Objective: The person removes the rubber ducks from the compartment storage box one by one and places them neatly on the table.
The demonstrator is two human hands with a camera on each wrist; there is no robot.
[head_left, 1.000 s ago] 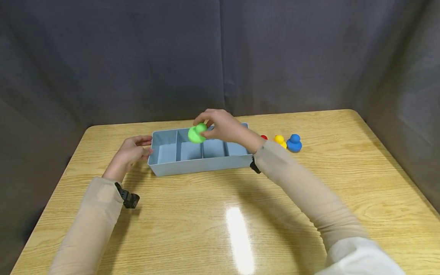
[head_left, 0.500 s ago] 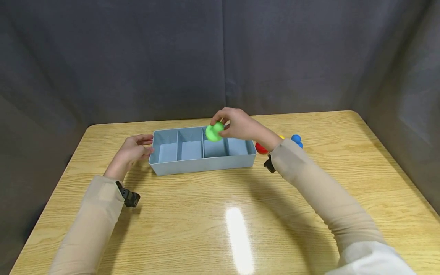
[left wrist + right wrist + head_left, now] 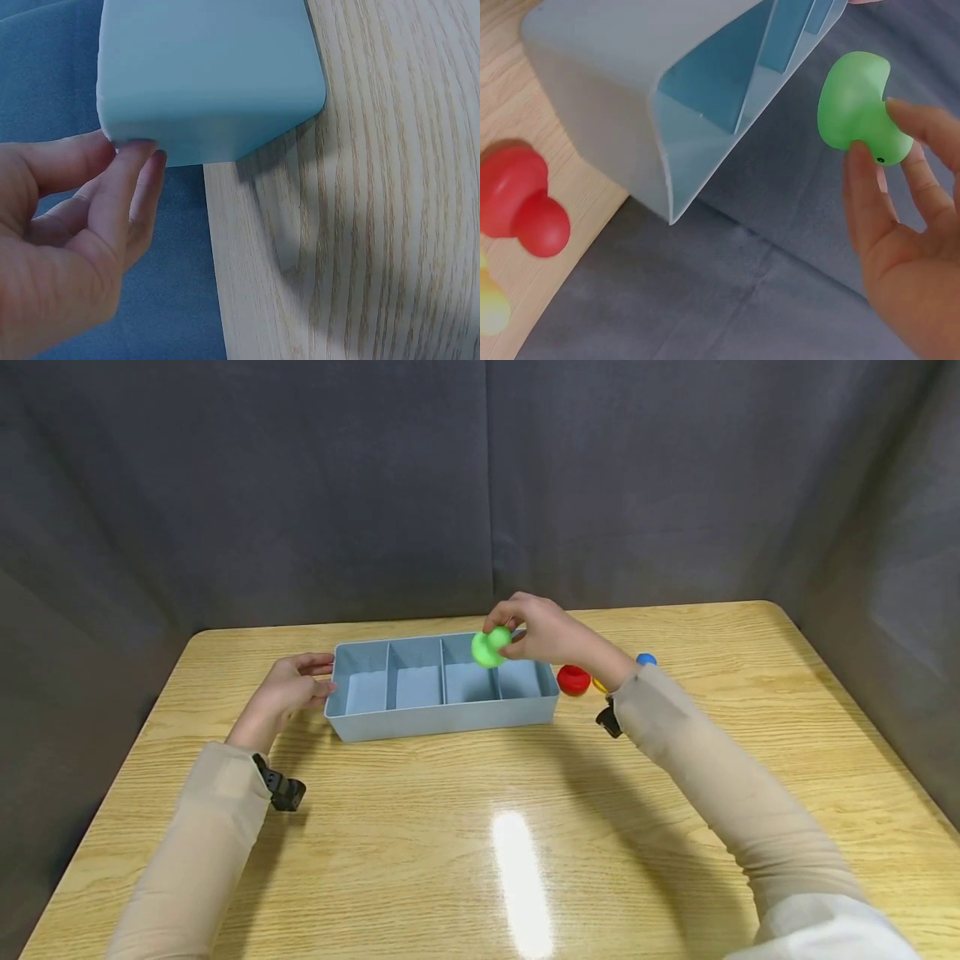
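The left hand stayed against the left end of the blue tray, fingers relaxed, touching it. The right hand pinched a green duck, having carried it rightward to above the tray's rightmost compartments. A red duck sat just beyond.

The right hand carried the green duck rightward over the tray

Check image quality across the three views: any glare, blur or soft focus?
Head view: sharp, with a bright glare streak on the table. Left wrist view: the left hand is close and soft. Right wrist view: the green duck is clear, the red duck slightly soft.
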